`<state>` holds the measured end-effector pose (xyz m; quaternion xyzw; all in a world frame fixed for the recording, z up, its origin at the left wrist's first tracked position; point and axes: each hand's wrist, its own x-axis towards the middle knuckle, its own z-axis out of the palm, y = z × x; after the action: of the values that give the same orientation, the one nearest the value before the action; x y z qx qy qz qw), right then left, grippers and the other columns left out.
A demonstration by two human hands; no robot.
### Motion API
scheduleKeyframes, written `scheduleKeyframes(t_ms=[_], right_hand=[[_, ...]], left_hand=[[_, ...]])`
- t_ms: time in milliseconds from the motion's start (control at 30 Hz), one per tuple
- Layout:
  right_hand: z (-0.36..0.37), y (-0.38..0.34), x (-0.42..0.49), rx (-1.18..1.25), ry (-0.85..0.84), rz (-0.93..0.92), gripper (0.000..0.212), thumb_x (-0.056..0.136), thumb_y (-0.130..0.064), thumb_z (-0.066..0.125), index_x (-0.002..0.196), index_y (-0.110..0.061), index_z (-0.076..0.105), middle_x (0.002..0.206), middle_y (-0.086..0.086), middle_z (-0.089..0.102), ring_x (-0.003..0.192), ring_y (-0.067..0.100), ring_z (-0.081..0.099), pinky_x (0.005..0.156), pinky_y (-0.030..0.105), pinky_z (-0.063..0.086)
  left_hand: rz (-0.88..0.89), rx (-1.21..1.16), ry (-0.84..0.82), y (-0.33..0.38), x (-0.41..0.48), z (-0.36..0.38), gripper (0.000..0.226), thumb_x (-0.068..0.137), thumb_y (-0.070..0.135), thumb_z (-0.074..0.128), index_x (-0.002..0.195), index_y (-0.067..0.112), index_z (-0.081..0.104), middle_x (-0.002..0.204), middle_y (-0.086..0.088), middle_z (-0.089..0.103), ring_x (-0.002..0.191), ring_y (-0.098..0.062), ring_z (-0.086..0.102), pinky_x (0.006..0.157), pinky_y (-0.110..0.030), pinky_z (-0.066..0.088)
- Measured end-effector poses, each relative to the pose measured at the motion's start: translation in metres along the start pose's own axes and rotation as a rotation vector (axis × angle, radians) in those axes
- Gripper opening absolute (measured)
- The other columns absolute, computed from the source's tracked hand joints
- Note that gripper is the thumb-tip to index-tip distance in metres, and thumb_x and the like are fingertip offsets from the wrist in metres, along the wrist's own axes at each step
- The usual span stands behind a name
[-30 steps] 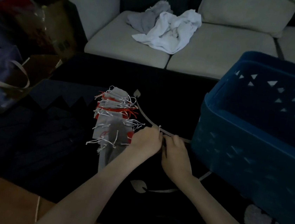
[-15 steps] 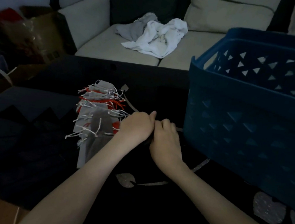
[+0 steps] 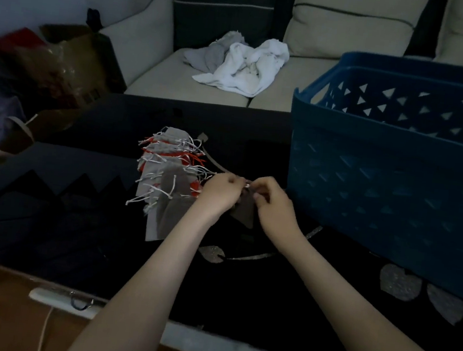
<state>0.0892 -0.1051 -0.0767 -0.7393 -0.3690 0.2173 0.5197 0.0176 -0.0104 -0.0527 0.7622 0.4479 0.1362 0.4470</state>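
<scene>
A pile of small grey and red drawstring pouches with white cords lies on the black cloth in the middle. Just right of the pile, my left hand and my right hand meet over one dark grey pouch. Both hands pinch its top edge or cord where the fingertips come together. The pouch hangs a little below the hands. The light is dim, so the cord itself is hard to make out.
A big blue plastic basket with triangle cut-outs stands close on the right. Behind is a beige sofa with crumpled white and grey cloths. A cardboard box and bags sit at the left. A white bar lies near the front edge.
The view has tilted up and shifted, so the basket looks larger and nearer. My hands stay together by the pile, and a dark grey pouch now shows hanging beneath them.
</scene>
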Motion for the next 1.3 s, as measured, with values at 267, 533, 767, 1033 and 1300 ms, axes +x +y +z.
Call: scheduleKeyframes(t_ms=[267,533,767,1033,1300], right_hand=[[-0.018,-0.018,-0.034,0.140,0.011,0.062,0.022,0.092,0.005,0.048,0.101,-0.013,0.057,0.090,0.001,0.058,0.084,0.009,0.055,0.068,0.007,0.044],[-0.035,-0.018,-0.060,0.179,-0.026,0.191,0.037,0.096,-0.016,0.054,0.133,-0.018,0.051,0.128,-0.003,0.054,0.110,0.009,0.052,0.089,0.016,0.042],[-0.045,-0.014,-0.075,0.426,-0.130,0.293,0.023,0.099,-0.023,0.048,0.102,-0.014,0.069,0.101,0.006,0.070,0.095,0.020,0.064,0.083,0.030,0.050],[-0.038,-0.013,-0.073,0.503,-0.087,0.224,0.016,0.094,-0.021,0.056,0.105,-0.014,0.066,0.091,0.002,0.070,0.081,0.011,0.064,0.067,0.021,0.048],[-0.044,-0.010,-0.054,0.578,-0.157,0.034,0.024,0.097,-0.007,0.046,0.104,-0.018,0.067,0.080,-0.002,0.067,0.068,0.009,0.058,0.058,0.019,0.044]], left_hand=[[-0.281,-0.418,-0.162,0.009,-0.046,-0.005,0.030,0.095,0.031,0.056,0.074,0.010,0.055,0.062,-0.002,0.049,0.049,-0.010,0.044,0.040,-0.017,0.042],[-0.293,-0.644,-0.172,0.022,-0.078,-0.010,0.015,0.096,0.020,0.055,0.082,0.016,0.060,0.085,-0.005,0.064,0.074,-0.016,0.060,0.064,-0.026,0.047],[-0.290,-0.794,-0.145,0.020,-0.092,-0.001,0.014,0.097,0.012,0.053,0.086,0.013,0.062,0.086,-0.003,0.067,0.076,-0.014,0.063,0.059,-0.027,0.049],[-0.236,-0.781,-0.091,0.015,-0.091,0.003,0.009,0.097,0.008,0.052,0.101,0.012,0.058,0.091,-0.006,0.068,0.078,-0.014,0.065,0.062,-0.025,0.052],[-0.224,-0.815,-0.134,0.028,-0.080,-0.011,0.016,0.098,0.011,0.049,0.088,0.015,0.061,0.083,-0.001,0.068,0.071,-0.012,0.064,0.061,-0.024,0.050]])
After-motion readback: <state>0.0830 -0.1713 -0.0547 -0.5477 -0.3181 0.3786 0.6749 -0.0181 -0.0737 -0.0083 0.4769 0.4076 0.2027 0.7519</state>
